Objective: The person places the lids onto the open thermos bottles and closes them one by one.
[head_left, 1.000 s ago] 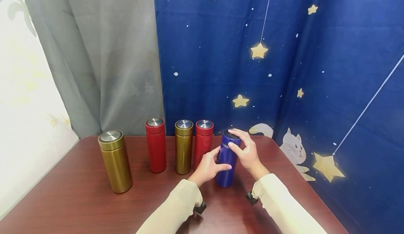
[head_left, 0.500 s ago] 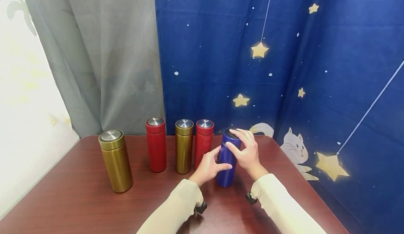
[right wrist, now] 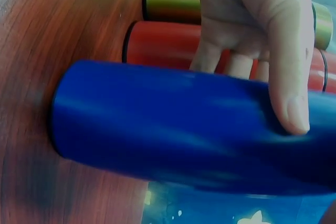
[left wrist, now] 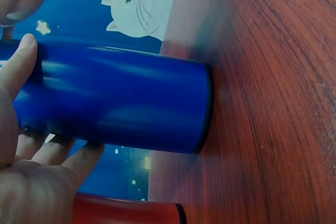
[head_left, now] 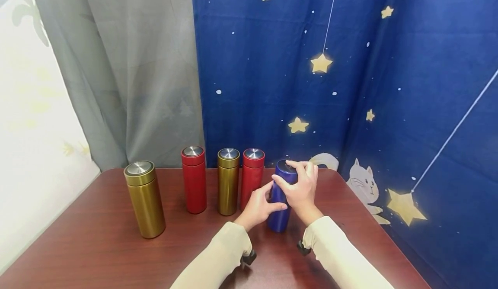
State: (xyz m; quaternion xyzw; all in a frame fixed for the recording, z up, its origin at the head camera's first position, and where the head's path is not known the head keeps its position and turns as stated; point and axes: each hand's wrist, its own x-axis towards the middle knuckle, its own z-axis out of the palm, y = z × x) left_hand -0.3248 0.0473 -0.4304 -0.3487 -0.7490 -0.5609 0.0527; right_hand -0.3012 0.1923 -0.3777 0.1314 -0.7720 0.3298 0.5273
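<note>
A blue vacuum flask (head_left: 278,222) stands on the table at the right of the row, its base down on the wood. My left hand (head_left: 256,209) grips its body from the left, thumb across the near side and fingers behind, as the left wrist view shows around the flask (left wrist: 121,98). My right hand (head_left: 305,189) grips the lid (head_left: 285,170) from above and the right, thumb on the near side; some of its fingers are hidden behind the lid. In the right wrist view the left hand's thumb (right wrist: 289,93) lies across the blue body.
Just left of the blue flask is a red flask (head_left: 253,174), then a gold flask (head_left: 227,189) and another red flask (head_left: 194,189). A second gold flask (head_left: 145,207) stands further left and nearer. Behind the wooden table (head_left: 97,254) hang grey and blue curtains (head_left: 249,85).
My right hand has turned at the lid, its thumb sliding left across the near side and its wrist shifting left. The left hand keeps its grip, and the flask stays in place.
</note>
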